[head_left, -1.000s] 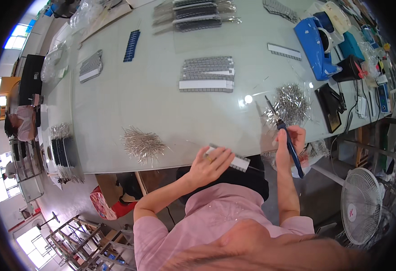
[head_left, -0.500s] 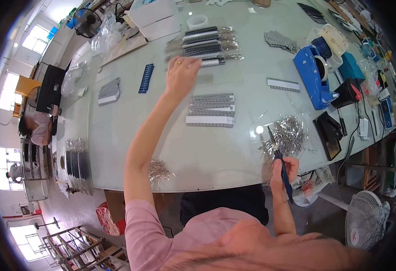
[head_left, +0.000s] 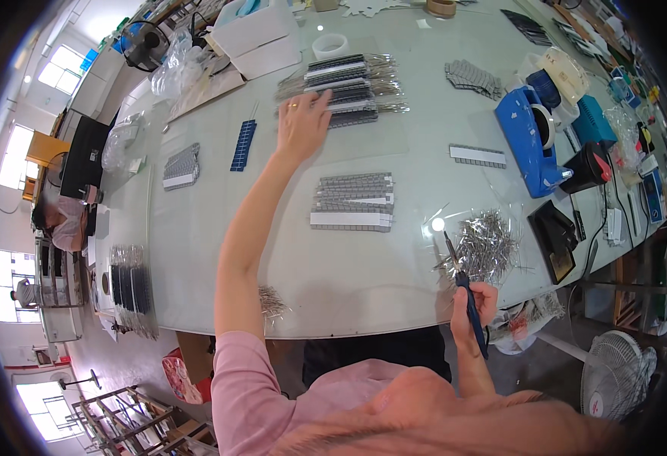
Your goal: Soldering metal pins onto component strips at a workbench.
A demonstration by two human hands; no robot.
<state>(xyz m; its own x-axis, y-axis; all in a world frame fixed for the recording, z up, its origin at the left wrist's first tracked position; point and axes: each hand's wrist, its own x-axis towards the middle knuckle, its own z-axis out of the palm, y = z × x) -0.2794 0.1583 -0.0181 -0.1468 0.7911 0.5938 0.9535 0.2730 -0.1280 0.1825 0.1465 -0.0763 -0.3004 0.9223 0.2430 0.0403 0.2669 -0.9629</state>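
Strips [head_left: 352, 93]: dark and white, ranked flat in a row, thin silvery wires [head_left: 386, 71] jutting both sides; left ends partly covered by my left hand [head_left: 303, 128]. Iron [head_left: 475, 322]: dark-blue handle, metal tip; I grip it slantwise, tip pointing away.

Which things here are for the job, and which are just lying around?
Seem part of the job:
- soldering iron, held in the right hand
- dark strips, by the left hand
- silvery pile, near the iron's tip
- perhaps the grey strips

Seem just around:
- tape dispenser
- white fan
- white boxes
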